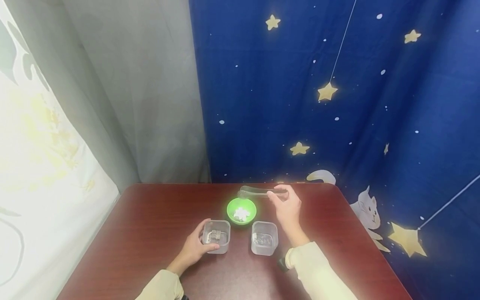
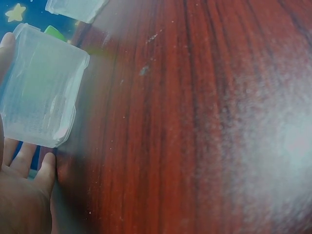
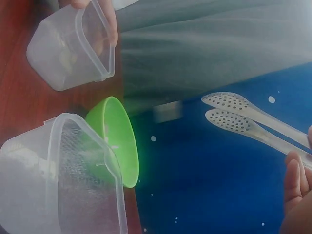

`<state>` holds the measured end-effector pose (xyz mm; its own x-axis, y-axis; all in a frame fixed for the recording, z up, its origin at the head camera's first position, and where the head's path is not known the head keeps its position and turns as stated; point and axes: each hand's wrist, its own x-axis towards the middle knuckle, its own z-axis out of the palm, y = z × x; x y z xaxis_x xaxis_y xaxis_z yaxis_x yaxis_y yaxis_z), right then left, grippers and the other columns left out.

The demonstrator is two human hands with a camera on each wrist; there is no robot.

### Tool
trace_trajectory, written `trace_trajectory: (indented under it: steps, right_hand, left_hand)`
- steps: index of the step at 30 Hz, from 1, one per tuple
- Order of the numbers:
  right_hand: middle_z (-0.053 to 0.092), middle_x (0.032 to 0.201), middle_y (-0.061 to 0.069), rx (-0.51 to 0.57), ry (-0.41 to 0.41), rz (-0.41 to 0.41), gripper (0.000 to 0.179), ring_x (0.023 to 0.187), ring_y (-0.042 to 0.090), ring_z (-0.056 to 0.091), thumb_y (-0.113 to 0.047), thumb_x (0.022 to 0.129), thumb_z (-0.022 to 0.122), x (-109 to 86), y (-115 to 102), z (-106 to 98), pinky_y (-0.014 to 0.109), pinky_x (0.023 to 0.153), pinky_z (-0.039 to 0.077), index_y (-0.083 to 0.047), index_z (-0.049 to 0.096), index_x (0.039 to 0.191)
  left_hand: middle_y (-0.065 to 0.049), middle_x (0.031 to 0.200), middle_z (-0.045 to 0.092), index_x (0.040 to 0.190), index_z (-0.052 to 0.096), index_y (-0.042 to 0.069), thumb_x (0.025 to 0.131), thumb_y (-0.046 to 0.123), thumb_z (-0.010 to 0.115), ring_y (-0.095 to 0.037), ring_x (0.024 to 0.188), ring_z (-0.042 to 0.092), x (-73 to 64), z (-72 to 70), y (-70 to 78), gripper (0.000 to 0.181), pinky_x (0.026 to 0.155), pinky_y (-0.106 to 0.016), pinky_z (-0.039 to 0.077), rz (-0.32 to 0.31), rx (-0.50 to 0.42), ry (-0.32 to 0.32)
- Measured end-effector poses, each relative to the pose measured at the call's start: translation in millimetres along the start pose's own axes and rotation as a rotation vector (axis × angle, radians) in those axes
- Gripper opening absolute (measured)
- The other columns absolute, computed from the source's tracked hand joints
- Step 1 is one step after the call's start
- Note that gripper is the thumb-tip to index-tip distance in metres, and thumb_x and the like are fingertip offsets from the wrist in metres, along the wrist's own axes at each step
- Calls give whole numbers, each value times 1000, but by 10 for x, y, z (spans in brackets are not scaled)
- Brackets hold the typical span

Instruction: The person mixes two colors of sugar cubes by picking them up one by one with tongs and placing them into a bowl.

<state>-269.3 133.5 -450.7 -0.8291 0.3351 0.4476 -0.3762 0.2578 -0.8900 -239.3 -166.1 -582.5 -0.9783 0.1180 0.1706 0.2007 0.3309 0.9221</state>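
My left hand (image 1: 194,248) grips a clear plastic container (image 1: 221,251), thumb at its near side and fingers round its left side. A few pale small blocks (image 1: 215,236) lie inside. My right hand (image 1: 288,208) holds clear plastic tongs (image 1: 250,192) with perforated tips, above the far rim of a green bowl (image 1: 230,214). White pieces (image 1: 241,214) are heaped in that bowl. In the right wrist view the tong tips (image 3: 229,122) stand slightly apart with nothing between them. A blurred pale block (image 3: 167,111) hangs in the air between tongs and bowl.
A second clear container (image 1: 263,251) stands on the red-brown table (image 1: 150,233), right of the held one and nearer than the bowl. A grey curtain (image 1: 150,83) and a blue star-patterned curtain (image 1: 255,104) hang behind the table's far edge.
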Motion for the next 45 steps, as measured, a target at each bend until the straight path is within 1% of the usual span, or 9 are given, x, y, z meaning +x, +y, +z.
trace_trajectory:
  steps: [4, 9, 12, 20, 28, 33, 37, 40, 45]
  right_hand:
    - [69, 75, 8, 8, -1, 2, 23, 71, 33, 69, -13, 79, 81, -32, 9, 4, 30, 56, 55, -11, 67, 97]
    - [70, 76, 6, -6, -21, 28, 25, 69, 21, 68, -16, 79, 81, -92, -3, 20, 30, 58, 55, -9, 67, 99]
    - [70, 76, 5, -34, -32, 44, 25, 69, 17, 68, -17, 79, 81, -135, -10, 43, 29, 59, 54, -10, 68, 99]
    - [71, 77, 0, -101, -55, 34, 23, 70, 17, 66, -19, 78, 82, -270, 47, 142, 30, 62, 52, -16, 68, 96]
    - [71, 79, 3, -62, -95, 49, 23, 71, 17, 66, -14, 77, 82, -404, 86, 263, 28, 61, 54, -13, 67, 95]
    - [70, 78, 3, -39, -112, 46, 24, 70, 18, 66, -14, 77, 83, -462, 98, 311, 30, 60, 55, -9, 67, 95]
    - [70, 76, 3, -57, -120, 35, 25, 68, 17, 66, -15, 76, 83, -505, 95, 344, 29, 62, 54, -8, 68, 95]
    - [70, 76, 2, -74, -127, 43, 25, 68, 15, 65, -15, 76, 83, -544, 100, 370, 28, 62, 52, -9, 68, 95]
    - [70, 74, 2, -79, -155, 54, 23, 68, 15, 66, -14, 76, 82, -619, 128, 401, 29, 61, 52, -11, 68, 94]
  left_hand:
    - [-18, 132, 55, 146, 40, 9, 63, 20, 92, -36, 112, 59, -4, 0, 4, 98, 84, -38, 53, 3, -4, -2]
    - [-18, 133, 54, 146, 41, 9, 64, 19, 92, -35, 113, 58, 1, 2, -2, 98, 85, -39, 53, 2, -6, -1]
    - [-18, 133, 53, 147, 40, 9, 64, 18, 92, -35, 113, 58, 4, 3, -6, 98, 85, -39, 53, -6, -15, -2]
    - [-20, 133, 53, 147, 38, 8, 65, 17, 91, -37, 111, 59, -5, 18, -35, 99, 82, -39, 55, -3, -40, -10]
    - [-19, 133, 53, 148, 38, 9, 64, 19, 91, -37, 112, 58, -3, 3, -55, 99, 83, -38, 54, 1, -30, -11]
    - [-19, 132, 53, 147, 38, 9, 64, 17, 91, -37, 112, 58, 9, 0, -60, 99, 83, -39, 54, 5, -48, -14]
    - [-19, 131, 54, 147, 39, 10, 64, 15, 91, -36, 111, 59, 12, 5, -69, 98, 82, -38, 54, 2, -51, -11]
    - [-18, 131, 54, 146, 40, 11, 64, 15, 92, -36, 111, 59, 12, 8, -73, 98, 82, -38, 54, 0, -47, -6]
    - [-18, 131, 55, 147, 40, 9, 64, 13, 91, -35, 109, 60, 19, 6, -63, 98, 81, -36, 54, -1, -58, -7]
